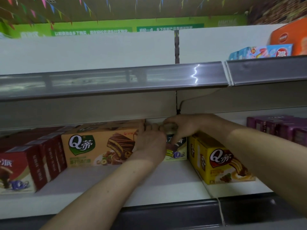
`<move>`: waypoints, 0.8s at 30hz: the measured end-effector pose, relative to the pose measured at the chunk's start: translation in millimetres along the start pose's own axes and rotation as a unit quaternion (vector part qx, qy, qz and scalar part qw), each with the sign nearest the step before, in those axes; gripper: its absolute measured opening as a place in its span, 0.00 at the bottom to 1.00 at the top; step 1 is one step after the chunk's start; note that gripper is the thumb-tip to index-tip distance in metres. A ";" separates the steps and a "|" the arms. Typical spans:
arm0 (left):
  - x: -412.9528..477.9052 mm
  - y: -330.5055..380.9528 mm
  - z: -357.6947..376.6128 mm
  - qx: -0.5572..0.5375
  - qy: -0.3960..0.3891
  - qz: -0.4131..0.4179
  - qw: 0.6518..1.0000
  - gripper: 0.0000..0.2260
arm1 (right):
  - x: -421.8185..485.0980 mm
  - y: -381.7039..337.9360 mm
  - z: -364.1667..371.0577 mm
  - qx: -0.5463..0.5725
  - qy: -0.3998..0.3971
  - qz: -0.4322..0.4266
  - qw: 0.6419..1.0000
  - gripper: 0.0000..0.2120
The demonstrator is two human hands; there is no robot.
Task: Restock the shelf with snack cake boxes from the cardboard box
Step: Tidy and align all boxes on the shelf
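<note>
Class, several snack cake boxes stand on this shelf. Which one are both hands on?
The dark-and-cream box between the orange box and yellow box; the others stand untouched.

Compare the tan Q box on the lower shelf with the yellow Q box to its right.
The tan Q box shows its broad front squarely to the aisle; the yellow Q box sits angled, its narrow end also visible. The tan box sits further back; the yellow one sits nearer the shelf's front edge. The left hand covers the tan box's right end; no hand touches the yellow box. Both show a Q logo and chocolate cake.
</note>
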State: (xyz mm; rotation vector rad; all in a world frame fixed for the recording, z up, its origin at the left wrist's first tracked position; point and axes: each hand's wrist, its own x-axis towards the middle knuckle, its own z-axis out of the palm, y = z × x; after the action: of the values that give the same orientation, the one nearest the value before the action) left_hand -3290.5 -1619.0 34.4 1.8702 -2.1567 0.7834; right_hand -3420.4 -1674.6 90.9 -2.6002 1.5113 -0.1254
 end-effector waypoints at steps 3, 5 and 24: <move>7.0 11.4 -6.3 -0.022 -0.018 0.026 0.999 0.34 | -20.5 27.1 -22.2 0.070 0.013 0.034 0.997 0.37; 12.5 20.2 -8.4 -0.039 -0.049 0.040 0.997 0.40 | -32.0 55.2 -28.9 0.079 0.037 0.075 0.993 0.34; 13.9 12.8 -3.2 -0.074 -0.117 0.014 0.990 0.41 | -14.4 98.6 22.7 0.342 0.084 0.096 0.931 0.11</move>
State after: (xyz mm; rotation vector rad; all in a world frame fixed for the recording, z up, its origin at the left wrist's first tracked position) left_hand -3306.1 -1628.6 40.0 1.9425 -2.3091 0.4115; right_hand -3509.0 -1708.7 53.2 -1.9165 1.4232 -0.7260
